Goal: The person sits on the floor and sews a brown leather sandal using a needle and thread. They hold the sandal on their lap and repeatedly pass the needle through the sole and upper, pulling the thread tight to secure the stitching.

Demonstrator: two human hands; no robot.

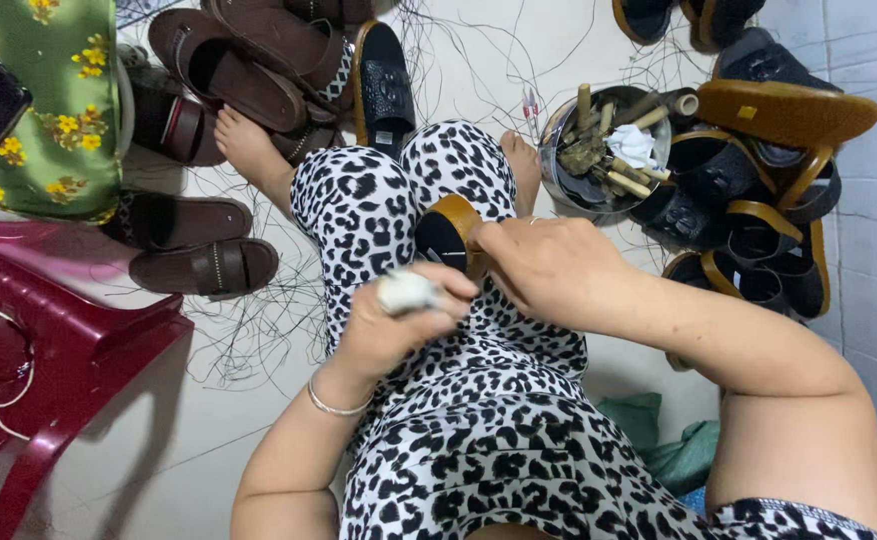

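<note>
A black sandal with a tan sole edge (445, 230) rests on my lap, over black-and-white spotted trousers. My right hand (548, 265) grips its near end. My left hand (398, 320) is closed around a small whitish lump (405, 291), held just left of the sandal. A thin bangle circles my left wrist.
Brown sandals (248, 60) lie piled at the top left, with two more (203, 265) by a red plastic chair (68, 340). A round metal tin of spools and tools (608, 150) stands right of my knees. Black and tan sandals (758, 200) are stacked at right. Loose dark threads litter the floor.
</note>
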